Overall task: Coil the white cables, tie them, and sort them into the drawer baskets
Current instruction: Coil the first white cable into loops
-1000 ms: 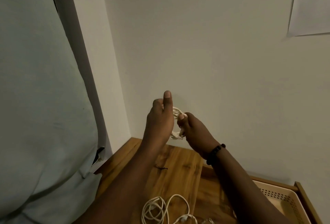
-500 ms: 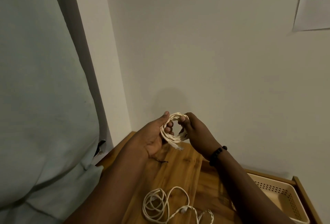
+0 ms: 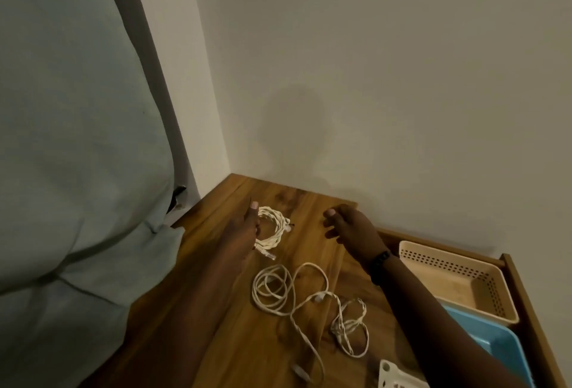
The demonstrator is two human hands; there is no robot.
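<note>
Left hand (image 3: 244, 230) holds the coiled white cable (image 3: 274, 228) low over the wooden top (image 3: 312, 211). Right hand (image 3: 349, 226), just right of that grip, hangs loosely curled, holding nothing. Loose cable (image 3: 288, 288) lies nearer the person.

Wooden top (image 3: 312, 208) runs into wall corner. Pale wall (image 3: 371, 78) behind and along left edge. Grey-green fabric (image 3: 71, 140) fills left of view, draped past top's left edge. Dark wristband (image 3: 379, 259) on wrist.

My left hand (image 3: 244, 230) holds a coiled, twisted white cable (image 3: 274, 228) on the wooden tabletop (image 3: 216, 310); my right hand (image 3: 349, 226) hovers empty just beside it.
</note>
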